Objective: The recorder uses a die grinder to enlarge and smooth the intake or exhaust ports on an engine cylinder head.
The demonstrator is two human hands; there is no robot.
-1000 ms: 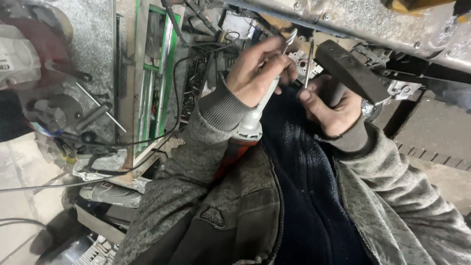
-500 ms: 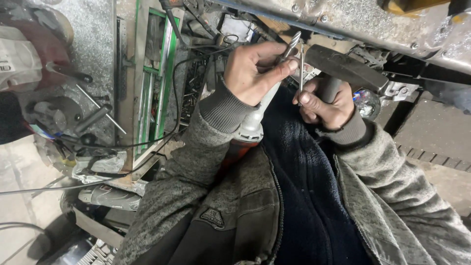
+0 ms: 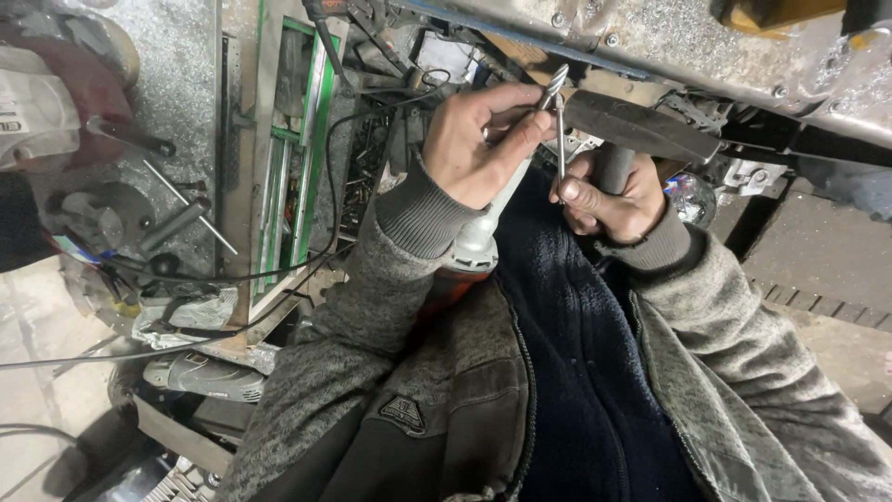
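Observation:
My left hand [image 3: 474, 139] is wrapped around the nose of a silver die grinder [image 3: 476, 244] with a red rear end, which runs down along my left sleeve. Its pointed burr bit [image 3: 556, 85] sticks up past my fingertips. My right hand [image 3: 609, 200] is just right of it. That hand pinches a thin upright metal rod [image 3: 560, 149] against the bit's shank and also closes on the round handle of a dark bar-shaped tool [image 3: 636, 125]. Both hands are in front of my dark blue top, under a dusty metal beam [image 3: 706, 46].
A green-and-white tool tray [image 3: 288, 167] with small parts stands to the left, and a black cable [image 3: 325, 186] loops across it. An angle grinder [image 3: 209, 376] lies at lower left. Loose metal rods [image 3: 181, 195] rest on a speckled grey surface. Dark panels sit at right.
My left hand slid up the grinder toward the bit. My right hand shifted under the dark tool, and the thin rod now stands upright beside the bit's shank.

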